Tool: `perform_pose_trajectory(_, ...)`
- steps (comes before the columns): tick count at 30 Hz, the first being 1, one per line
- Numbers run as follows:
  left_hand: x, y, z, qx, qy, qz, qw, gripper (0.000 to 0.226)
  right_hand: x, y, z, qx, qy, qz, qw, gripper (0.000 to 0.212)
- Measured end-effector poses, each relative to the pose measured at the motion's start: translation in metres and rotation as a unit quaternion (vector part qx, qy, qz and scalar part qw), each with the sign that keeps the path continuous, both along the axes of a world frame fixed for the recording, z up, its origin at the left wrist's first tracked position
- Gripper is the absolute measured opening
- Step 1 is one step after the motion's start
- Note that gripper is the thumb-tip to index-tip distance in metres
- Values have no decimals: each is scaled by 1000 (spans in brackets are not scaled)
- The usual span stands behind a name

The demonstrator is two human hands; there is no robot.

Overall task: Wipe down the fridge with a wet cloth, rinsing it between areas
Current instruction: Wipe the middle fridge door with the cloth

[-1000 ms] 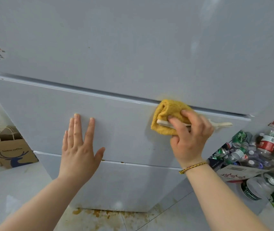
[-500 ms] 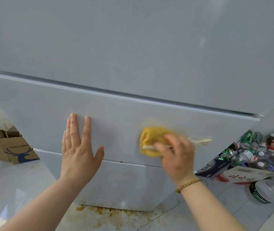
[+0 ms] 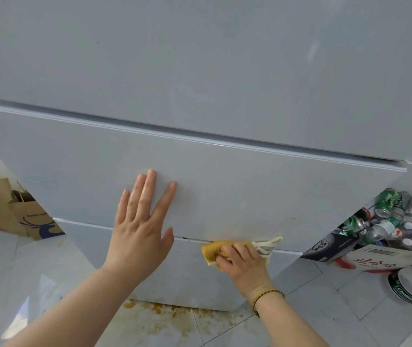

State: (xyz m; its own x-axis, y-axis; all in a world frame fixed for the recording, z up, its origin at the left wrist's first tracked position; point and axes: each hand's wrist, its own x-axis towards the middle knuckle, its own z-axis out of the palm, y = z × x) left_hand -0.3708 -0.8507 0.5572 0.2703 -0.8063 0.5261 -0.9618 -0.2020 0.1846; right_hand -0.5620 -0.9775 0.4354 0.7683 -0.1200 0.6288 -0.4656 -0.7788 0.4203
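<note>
Gripping the yellow cloth (image 3: 212, 251) in my right hand (image 3: 243, 265), I press it on the fridge (image 3: 250, 191) drawer's lower seam; my left hand (image 3: 141, 229) lies flat, fingers spread, on the drawer front.

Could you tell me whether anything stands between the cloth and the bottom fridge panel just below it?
Nothing visible does. The right hand holds the cloth on the seam above the bottom panel, whose face below is bare. The left hand lies flat on the middle panel, further left.
</note>
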Motion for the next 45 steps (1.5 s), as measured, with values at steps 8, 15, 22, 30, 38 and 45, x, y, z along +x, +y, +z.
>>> perform_pose_trajectory(8, -9, 1, 4, 0, -7, 27, 1000, 80, -20, -3, 74, 85, -33, 71, 993, 23)
perform_pose_trajectory(15, -34, -17, 8, -54, -8, -20, 998, 69, -56, -27, 198, -34, -316, -21, 948, 35)
perform_pose_trajectory(22, -32, -23, 0, -53, -23, -18, 998, 86, -45, -31, 107, -89, -247, -55, 963, 20)
perform_pose_trajectory(30, -35, -25, 0, -49, -19, -14, 999, 78, -76, -43, 143, -59, -228, -18, 972, 20)
perform_pose_trajectory(38, -39, -27, -1, -44, -1, -12, 999, 83, -61, -37, 128, -19, -372, -86, 924, 19)
perform_pose_trajectory(45, -38, -26, 0, -42, -3, -9, 999, 81, -67, -17, 40, 42, -205, -114, 971, 21)
